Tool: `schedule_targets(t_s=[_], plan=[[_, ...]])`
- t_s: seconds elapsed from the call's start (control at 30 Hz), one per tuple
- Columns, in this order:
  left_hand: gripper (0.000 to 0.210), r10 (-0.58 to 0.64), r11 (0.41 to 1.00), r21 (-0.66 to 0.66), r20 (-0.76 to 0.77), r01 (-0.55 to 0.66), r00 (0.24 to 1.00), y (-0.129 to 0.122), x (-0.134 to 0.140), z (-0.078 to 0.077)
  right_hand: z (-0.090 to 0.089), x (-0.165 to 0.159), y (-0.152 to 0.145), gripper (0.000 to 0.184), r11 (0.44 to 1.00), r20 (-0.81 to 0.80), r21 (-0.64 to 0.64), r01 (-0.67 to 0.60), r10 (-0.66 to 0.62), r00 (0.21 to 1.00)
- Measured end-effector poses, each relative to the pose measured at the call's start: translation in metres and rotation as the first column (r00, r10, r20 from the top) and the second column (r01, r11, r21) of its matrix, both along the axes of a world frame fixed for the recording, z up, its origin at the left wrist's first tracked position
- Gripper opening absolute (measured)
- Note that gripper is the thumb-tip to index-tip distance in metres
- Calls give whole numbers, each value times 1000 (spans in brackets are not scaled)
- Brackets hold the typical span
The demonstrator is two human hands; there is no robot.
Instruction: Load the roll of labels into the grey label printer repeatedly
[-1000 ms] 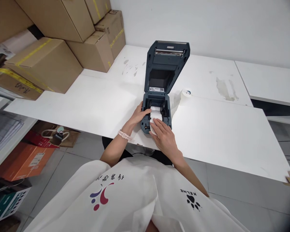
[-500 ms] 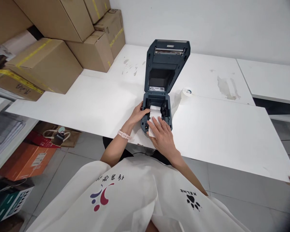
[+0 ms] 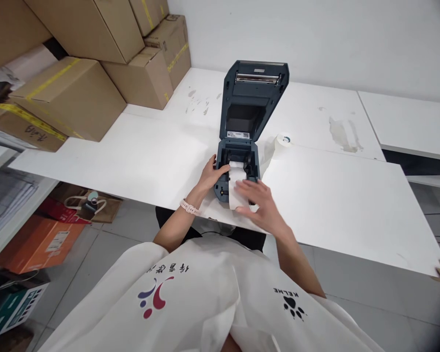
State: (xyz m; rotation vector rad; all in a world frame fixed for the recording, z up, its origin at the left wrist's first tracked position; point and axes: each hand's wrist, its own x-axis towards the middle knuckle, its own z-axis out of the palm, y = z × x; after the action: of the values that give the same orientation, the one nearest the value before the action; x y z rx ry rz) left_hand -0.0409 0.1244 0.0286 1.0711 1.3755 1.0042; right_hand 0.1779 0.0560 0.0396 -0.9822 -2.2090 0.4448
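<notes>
A dark blue label printer (image 3: 223,194) stands on the white table with its lid (image 3: 242,100) tilted up. White label paper (image 3: 235,190) runs through its middle and hangs out over the front edge. My left hand (image 3: 209,175) grips the printer's left side, fingers outside and thumb reaching in over the rim to the paper's left edge. My right hand (image 3: 260,205) is at the front right of the printer, fingers apart over the right part of the paper. Whether those fingertips touch the paper I cannot tell. The printer's right front corner is hidden behind this hand.
On the white table (image 3: 333,205), a white label roll (image 3: 281,142) lies right of the printer, a pale strip trailing from it. Cardboard boxes (image 3: 77,98) are stacked at the back left. An orange box (image 3: 40,242) sits low at the left, and a white wall (image 3: 315,44) closes the back.
My right hand has lifted off the paper and shifted right, its fingers turning leftward, so more of the strip shows. My left hand stays at the printer's side.
</notes>
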Motion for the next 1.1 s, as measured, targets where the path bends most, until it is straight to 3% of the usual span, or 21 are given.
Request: schedule_targets(t_s=[0.07, 0.17, 0.27, 0.37, 0.47, 0.6, 0.77, 0.83, 0.9, 1.0, 1.1], plan=[[97, -1, 1000, 15, -24, 1, 1000, -20, 5, 1, 16, 12, 34, 53, 997, -227, -29, 75, -80, 971], [115, -14, 999, -38, -77, 11, 997, -55, 11, 3, 45, 22, 118, 65, 970, -468, -89, 226, -241, 850], [122, -35, 994, -103, -87, 26, 996, -83, 14, 6, 72, 15, 210, 73, 930, -496, -326, 173, -323, 806], [125, -68, 991, -123, -90, 56, 994, -96, 12, 9, 88, -1, 257, 81, 917, -519, -399, -18, -209, 829], [128, -119, 988, -104, -57, 113, 991, -98, 5, 8, 86, -8, 236, 88, 938, -584, -327, -115, -105, 805], [115, -145, 987, -63, 80, 150, 986, -97, -12, 3, 55, 0, 142, 88, 959, -596, -265, -104, -78, 799], [86, -26, 997, -71, 121, 35, 992, -88, -25, 7, 6, 3, 44, 44, 937, -450, -347, 37, -201, 870], [87, -5, 998, -55, 87, 10, 996, -80, -20, 13, -4, -2, 26, 45, 924, -444, -367, 105, -273, 853], [93, 0, 998, -56, 91, 5, 996, -71, -11, 19, -9, -5, 17, 59, 900, -466, -412, 145, -345, 815], [97, -27, 998, -46, 140, 34, 990, -65, 4, 25, -12, -3, 10, 79, 828, -401, -535, 167, -423, 813], [90, -38, 999, -31, 171, 44, 984, -66, 11, 26, -17, 3, 6, 84, 744, -357, -657, 120, -447, 820]])
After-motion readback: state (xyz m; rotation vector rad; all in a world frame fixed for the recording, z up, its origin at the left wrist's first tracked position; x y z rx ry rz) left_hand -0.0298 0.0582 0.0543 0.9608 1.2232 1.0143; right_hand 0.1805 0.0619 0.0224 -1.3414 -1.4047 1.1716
